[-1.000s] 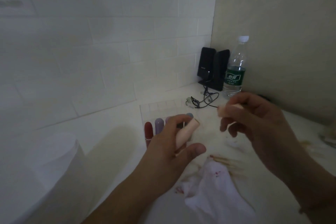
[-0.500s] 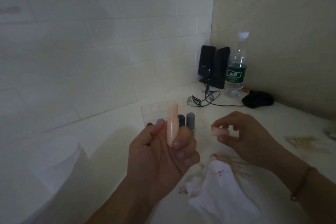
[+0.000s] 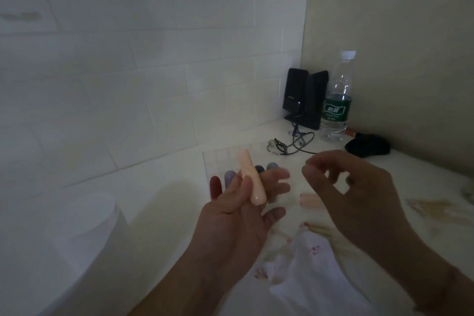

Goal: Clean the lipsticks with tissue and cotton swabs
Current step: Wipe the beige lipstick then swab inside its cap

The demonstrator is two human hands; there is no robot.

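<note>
Head view of a white table (image 3: 159,202) set in a corner between a tiled wall and a plain beige wall. The left hand (image 3: 230,215), palm up at centre, pinches a peach lipstick tube (image 3: 250,179) between thumb and the base of the fingers, the remaining fingers spread loosely; the tube stands nearly upright, its far end tilted slightly left. The right hand (image 3: 359,187) hovers to the right of the tube and apart from it, fingers loosely curled and motion-blurred, holding nothing that can be made out. A peach cap (image 3: 311,200) lies on the table between the two hands, below the right fingertips. Behind the left hand, a row of further lipsticks (image 3: 228,177) lies side by side: one red at the left, then lilac and grey-blue ones, partly hidden by the fingers. Near the lower edge, a crumpled white tissue (image 3: 310,279) spotted with red lies on the table, with cotton swabs (image 3: 318,228) just beyond it, some tipped red. A second loose pile of swabs (image 3: 431,209) lies at the far right. At the near left stands a white paper roll (image 3: 77,238). In the far corner stand two black speakers (image 3: 305,97) with a tangled cable (image 3: 295,145), a clear water bottle (image 3: 336,100) with a green label just right of them, and a black mouse (image 3: 366,145) nearer and further right.
</note>
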